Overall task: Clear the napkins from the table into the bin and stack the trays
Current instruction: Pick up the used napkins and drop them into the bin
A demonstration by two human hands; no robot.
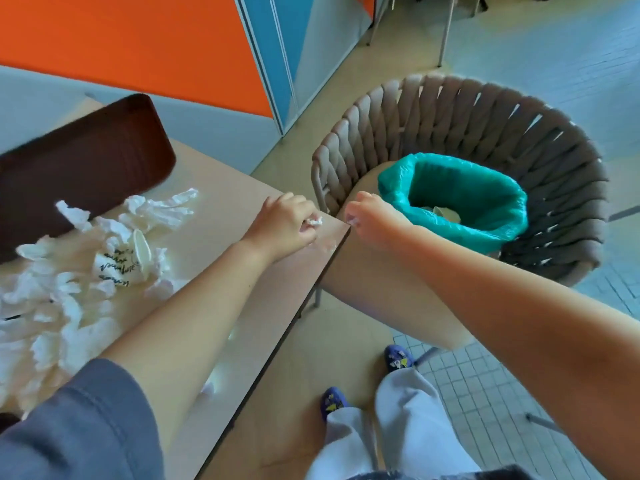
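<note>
A heap of crumpled white napkins [79, 271], one with black lettering, covers the left of the beige table [221, 216]. A dark brown tray [79, 168] lies behind them. My left hand [282, 223] rests at the table's right corner, closed on a small napkin scrap [314, 222]. Just off that corner my right hand [372, 216] has its fingers curled, with a bit of white at the fingertips. Right of both hands stands the bin with a teal liner [450, 199], some paper inside it.
The bin sits on the seat of a grey woven chair [485, 126] beside the table. An orange and blue wall panel stands behind. My legs and blue shoes are on the tiled floor below the table edge.
</note>
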